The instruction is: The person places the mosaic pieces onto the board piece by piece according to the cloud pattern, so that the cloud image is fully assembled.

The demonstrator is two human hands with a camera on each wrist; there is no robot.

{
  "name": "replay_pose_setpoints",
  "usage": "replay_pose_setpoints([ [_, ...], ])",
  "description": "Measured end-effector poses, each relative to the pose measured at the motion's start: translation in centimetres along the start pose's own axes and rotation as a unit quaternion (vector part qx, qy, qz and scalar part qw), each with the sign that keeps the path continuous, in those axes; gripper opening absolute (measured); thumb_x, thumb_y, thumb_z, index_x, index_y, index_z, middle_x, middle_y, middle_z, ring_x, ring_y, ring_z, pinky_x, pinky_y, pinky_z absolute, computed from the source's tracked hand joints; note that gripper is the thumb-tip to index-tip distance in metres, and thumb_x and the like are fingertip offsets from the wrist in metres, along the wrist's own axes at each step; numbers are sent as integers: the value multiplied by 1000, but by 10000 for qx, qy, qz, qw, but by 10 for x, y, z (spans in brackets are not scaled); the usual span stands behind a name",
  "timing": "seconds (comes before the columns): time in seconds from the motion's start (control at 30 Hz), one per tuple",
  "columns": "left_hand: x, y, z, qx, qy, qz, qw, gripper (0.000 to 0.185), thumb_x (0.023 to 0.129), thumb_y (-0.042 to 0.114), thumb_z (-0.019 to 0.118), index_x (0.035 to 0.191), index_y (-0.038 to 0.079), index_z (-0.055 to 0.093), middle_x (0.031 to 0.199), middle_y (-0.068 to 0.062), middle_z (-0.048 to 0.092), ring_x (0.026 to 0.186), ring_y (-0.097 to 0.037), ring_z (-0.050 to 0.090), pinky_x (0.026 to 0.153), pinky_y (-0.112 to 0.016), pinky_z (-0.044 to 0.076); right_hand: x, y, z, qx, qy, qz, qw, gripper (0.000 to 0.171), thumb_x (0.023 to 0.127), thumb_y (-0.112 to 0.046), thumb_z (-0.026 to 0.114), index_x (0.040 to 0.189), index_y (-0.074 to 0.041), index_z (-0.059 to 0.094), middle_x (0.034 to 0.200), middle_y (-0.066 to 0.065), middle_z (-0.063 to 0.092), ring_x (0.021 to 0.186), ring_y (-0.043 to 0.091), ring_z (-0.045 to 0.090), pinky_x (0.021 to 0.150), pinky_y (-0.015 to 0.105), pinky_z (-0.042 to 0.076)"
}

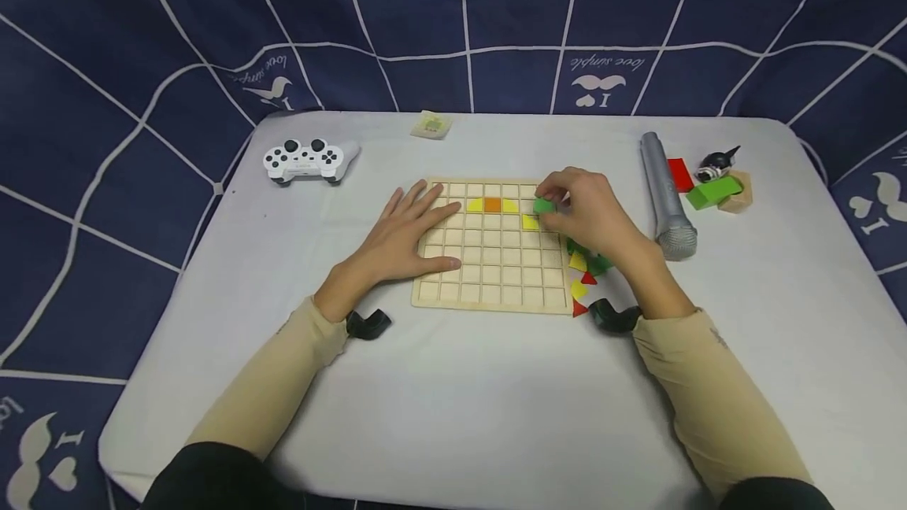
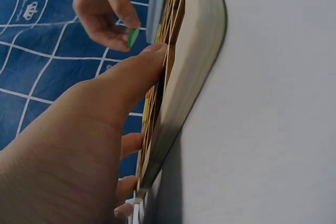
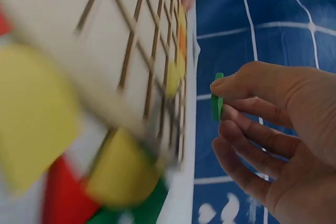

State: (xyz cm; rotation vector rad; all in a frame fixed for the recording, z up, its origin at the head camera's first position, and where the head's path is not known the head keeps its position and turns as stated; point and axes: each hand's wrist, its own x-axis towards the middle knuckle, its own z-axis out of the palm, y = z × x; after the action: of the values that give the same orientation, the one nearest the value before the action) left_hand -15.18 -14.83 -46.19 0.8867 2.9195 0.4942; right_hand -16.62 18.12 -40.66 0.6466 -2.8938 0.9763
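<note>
A wooden grid board (image 1: 492, 297) lies on the white table. My left hand (image 1: 404, 242) rests on its left side with spread fingers; the thumb touches the board's edge in the left wrist view. Between thumb and fingers, my right hand (image 1: 591, 211) pinches a small flat green piece (image 3: 217, 97) over the board's upper right part. Two yellow pieces (image 1: 475, 205) flank an orange square (image 1: 492, 205) in one row of cells. Another yellow piece (image 1: 530, 222) sits lower right of them. Loose yellow, red and green pieces (image 1: 598, 264) lie beside the board's right edge, partly hidden by the right arm.
A white game controller (image 1: 306, 161) lies at the back left, a small packet (image 1: 431, 125) at the back edge. Right of the board lies a grey microphone (image 1: 664, 195). Beyond it are a red block (image 1: 680, 175), a green block (image 1: 712, 192), a wooden block (image 1: 738, 194) and a small black-and-white figure (image 1: 714, 164).
</note>
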Motion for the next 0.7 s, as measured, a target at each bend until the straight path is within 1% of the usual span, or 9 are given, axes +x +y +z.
replay_pose_setpoints([
  [0.13, 16, -5, 1, 56, -94, 13, 9999, 96, 87, 74, 69, 165, 31, 36, 177, -8, 18, 166, -32, 5, 133, -57, -1, 14, -10, 4, -82, -293, -142, 9994, 26, 83, -2, 83, 109, -2, 76, 101, 13, 72, 96, 29, 65, 86, 43, 56],
  [0.27, 30, -6, 2, -27, -35, 60, 10000, 96, 86, 76, 69, 165, 31, 37, 177, -8, 18, 166, -32, 5, 133, -56, -1, 29, -17, 10, -224, -472, -191, 9985, 25, 85, -1, 82, 110, -2, 77, 102, 13, 73, 98, 30, 67, 88, 44, 57],
  [0.33, 34, -7, 3, -118, -28, 49, 9999, 95, 87, 75, 69, 165, 31, 36, 177, -7, 17, 166, -31, 4, 133, -56, -1, 36, -19, 14, -242, -558, -200, 9979, 25, 86, 0, 81, 111, -1, 78, 104, 14, 74, 99, 30, 68, 90, 44, 57],
  [0.47, 36, -8, 6, -267, -42, -54, 9996, 95, 88, 72, 71, 166, 31, 35, 178, -7, 13, 166, -31, 2, 133, -56, -2, 47, -22, 24, -281, -754, -231, 9965, 25, 90, -1, 80, 114, -1, 78, 107, 14, 74, 100, 29, 69, 91, 43, 58],
  [0.53, 36, -9, 7, -283, -30, -39, 9996, 95, 88, 71, 71, 166, 30, 34, 178, -8, 12, 166, -31, 2, 133, -57, -2, 50, -23, 29, -342, -834, -235, 9957, 25, 90, -1, 80, 115, -1, 78, 108, 14, 74, 99, 28, 70, 91, 43, 58],
  [0.7, 32, -13, 7, -248, 57, 17, 9997, 95, 89, 73, 68, 167, 31, 33, 178, -9, 11, 166, -32, 2, 132, -58, -1, 53, -26, 39, -429, -854, -221, 9952, 27, 88, 1, 83, 114, -3, 79, 109, 13, 75, 99, 27, 70, 90, 42, 59],
])
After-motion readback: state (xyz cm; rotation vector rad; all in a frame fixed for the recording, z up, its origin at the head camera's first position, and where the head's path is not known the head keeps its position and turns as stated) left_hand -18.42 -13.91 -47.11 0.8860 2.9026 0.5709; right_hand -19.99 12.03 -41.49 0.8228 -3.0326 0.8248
